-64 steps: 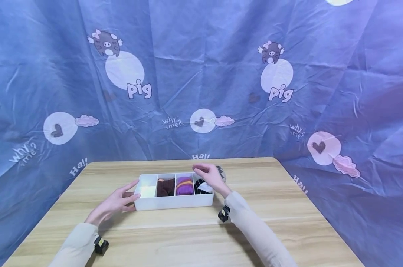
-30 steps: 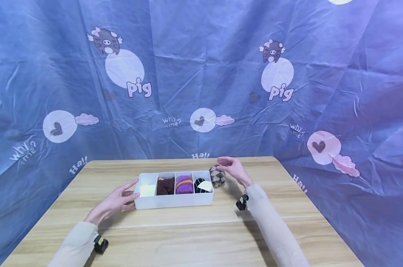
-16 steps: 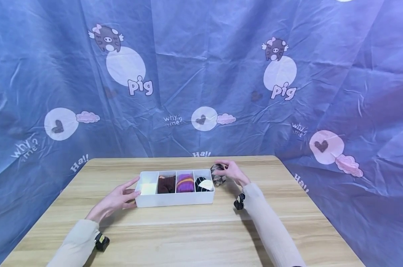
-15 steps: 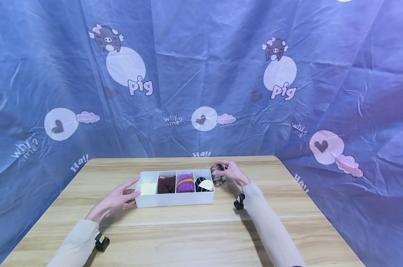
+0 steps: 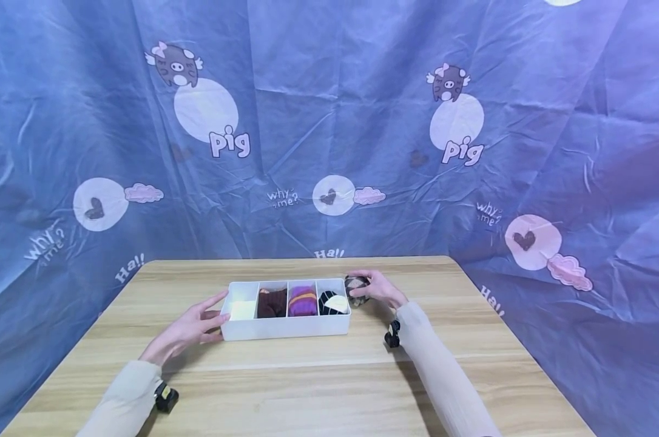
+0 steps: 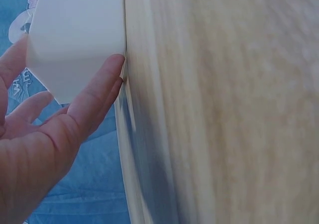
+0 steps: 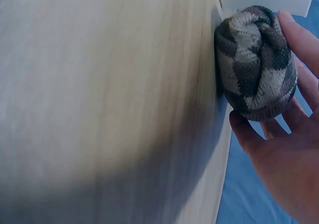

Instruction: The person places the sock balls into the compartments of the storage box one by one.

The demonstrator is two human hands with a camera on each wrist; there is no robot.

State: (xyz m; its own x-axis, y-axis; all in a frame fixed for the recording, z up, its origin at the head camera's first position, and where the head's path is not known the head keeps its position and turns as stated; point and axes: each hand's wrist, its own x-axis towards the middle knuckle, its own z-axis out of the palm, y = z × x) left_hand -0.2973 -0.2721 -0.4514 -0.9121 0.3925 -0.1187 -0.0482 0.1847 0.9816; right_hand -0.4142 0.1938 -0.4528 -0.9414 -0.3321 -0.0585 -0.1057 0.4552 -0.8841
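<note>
A white divided box (image 5: pixel 286 329) stands mid-table in the head view. Its left compartment is bare; the others hold a dark brown sock roll (image 5: pixel 272 304), a purple one with an orange stripe (image 5: pixel 303 301) and a black-and-white one (image 5: pixel 332 303). My left hand (image 5: pixel 187 329) rests against the box's left end, fingers extended, touching the wall. Just right of the box, my right hand (image 5: pixel 383 287) holds a checked grey-and-brown rolled sock (image 7: pixel 256 64) between thumb and fingers. In the right wrist view the roll sits at the table surface beside the box end.
The wooden table (image 5: pixel 307 388) reaches back to a blue printed curtain (image 5: pixel 286 152), which also hangs along the right side. Both wrists carry small black cameras.
My right hand has moved from over the box's right end to the checked rolled sock, and its fingers have come down around it. The left hand stays at the box.
</note>
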